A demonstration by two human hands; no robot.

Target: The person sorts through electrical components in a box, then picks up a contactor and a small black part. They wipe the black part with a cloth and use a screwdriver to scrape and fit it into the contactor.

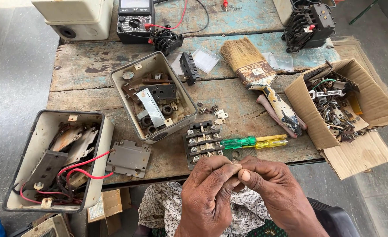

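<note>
My left hand (209, 193) and my right hand (273, 188) meet over my lap at the near edge of the wooden table (84, 72). The fingertips of both pinch together around something very small that I cannot make out. Just beyond them lies a black terminal block (202, 142) with screw contacts. Right of it lie a green-handled screwdriver (240, 142) and a yellow-handled screwdriver (270, 141). Several small metal clips (220, 115) lie loose above the block.
An open metal switch box (152, 98) with parts sits mid-table. Another box (55, 160) with red wires overhangs at left beside a grey plate (128, 158). A paintbrush (259, 77), a cardboard box of hardware (339, 105), a multimeter (134, 19) and a black contactor (310, 24) stand farther off.
</note>
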